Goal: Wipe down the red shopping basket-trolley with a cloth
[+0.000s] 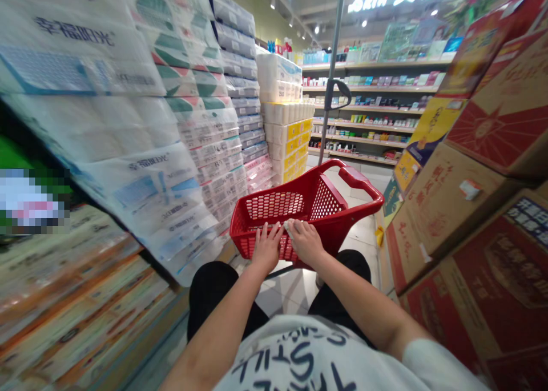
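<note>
A red plastic shopping cart basket (274, 202) with perforated walls stands between my knees, its handle (359, 180) at the right. My left hand (268, 247) rests on the near rim with fingers stretched out and apart, holding nothing I can see. Close beside it, my right hand (306, 241) lies over the same rim. A small crumpled white tissue (287, 225) shows at the right hand's fingertips, pressed against the rim; most of it is hidden. I see nothing lying inside the part of the basket that shows.
Tall stacks of wrapped toilet paper (158, 168) rise on the left. Cardboard boxes (454, 197) are piled close on the right. A grey metal pole (333, 65) stands behind the basket. Shelves of packaged goods (368, 108) line the back, beyond a tiled floor (282, 294).
</note>
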`<move>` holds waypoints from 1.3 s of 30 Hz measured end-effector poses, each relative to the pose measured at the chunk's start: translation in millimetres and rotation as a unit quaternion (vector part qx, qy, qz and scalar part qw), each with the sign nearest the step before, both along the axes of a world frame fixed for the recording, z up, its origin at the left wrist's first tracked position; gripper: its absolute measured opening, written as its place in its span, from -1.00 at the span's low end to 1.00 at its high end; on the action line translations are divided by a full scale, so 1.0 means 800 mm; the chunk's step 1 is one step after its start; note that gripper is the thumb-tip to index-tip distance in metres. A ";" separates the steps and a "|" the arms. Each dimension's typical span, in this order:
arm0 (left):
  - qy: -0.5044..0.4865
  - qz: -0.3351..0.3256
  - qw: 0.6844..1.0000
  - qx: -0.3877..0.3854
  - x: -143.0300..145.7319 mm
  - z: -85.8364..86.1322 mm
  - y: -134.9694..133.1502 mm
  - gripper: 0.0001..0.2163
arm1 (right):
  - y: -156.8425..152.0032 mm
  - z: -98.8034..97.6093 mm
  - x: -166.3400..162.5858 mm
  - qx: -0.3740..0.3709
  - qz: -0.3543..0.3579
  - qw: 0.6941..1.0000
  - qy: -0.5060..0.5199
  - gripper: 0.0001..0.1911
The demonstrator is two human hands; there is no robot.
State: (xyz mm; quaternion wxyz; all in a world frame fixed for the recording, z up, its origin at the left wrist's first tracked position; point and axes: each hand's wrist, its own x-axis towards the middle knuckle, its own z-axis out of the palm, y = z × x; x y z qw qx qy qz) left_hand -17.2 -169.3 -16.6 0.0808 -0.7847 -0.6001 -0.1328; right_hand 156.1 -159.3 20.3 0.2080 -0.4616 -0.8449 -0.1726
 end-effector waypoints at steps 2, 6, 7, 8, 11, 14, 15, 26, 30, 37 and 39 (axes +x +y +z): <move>0.001 0.002 1.000 0.011 0.000 -0.002 -0.001 -0.41 | 0.001 0.004 0.003 0.000 0.008 1.000 0.007 -0.55; -0.001 0.007 0.999 0.036 0.002 -0.008 -0.002 -0.47 | 0.010 0.016 0.030 0.024 -0.092 0.991 0.093 -0.63; -0.003 0.008 0.999 0.040 0.003 -0.009 -0.002 -0.47 | 0.012 0.016 0.034 0.028 -0.104 0.989 0.102 -0.65; -0.006 0.010 0.999 0.042 0.004 -0.009 -0.001 -0.47 | 0.012 0.015 0.037 0.026 -0.095 0.991 0.095 -0.66; -0.010 0.015 0.999 0.038 0.006 -0.007 0.001 -0.48 | 0.008 0.006 0.031 0.007 -0.003 1.000 0.025 -0.69; -0.004 0.012 0.999 0.033 0.006 -0.004 0.001 -0.48 | 0.007 -0.003 0.018 0.010 0.024 1.000 0.010 -0.68; -0.001 0.010 0.999 0.033 0.005 -0.004 0.001 -0.48 | 0.007 -0.004 0.014 0.013 0.026 0.999 0.017 -0.68; 0.011 0.012 0.999 0.035 0.002 -0.011 -0.001 -0.48 | 0.019 -0.003 -0.008 0.016 0.054 0.995 0.080 -0.67; 0.018 0.012 0.999 0.034 0.000 -0.010 -0.001 -0.48 | 0.019 -0.008 -0.014 -0.007 0.072 0.997 0.039 -0.55; 0.011 0.008 0.999 0.031 0.001 -0.006 -0.003 -0.47 | 0.025 0.023 0.029 -0.083 0.041 0.994 0.062 -0.55; 0.006 0.010 0.999 0.037 0.002 -0.006 -0.003 -0.47 | 0.023 0.027 0.044 -0.053 0.017 0.995 0.087 -0.55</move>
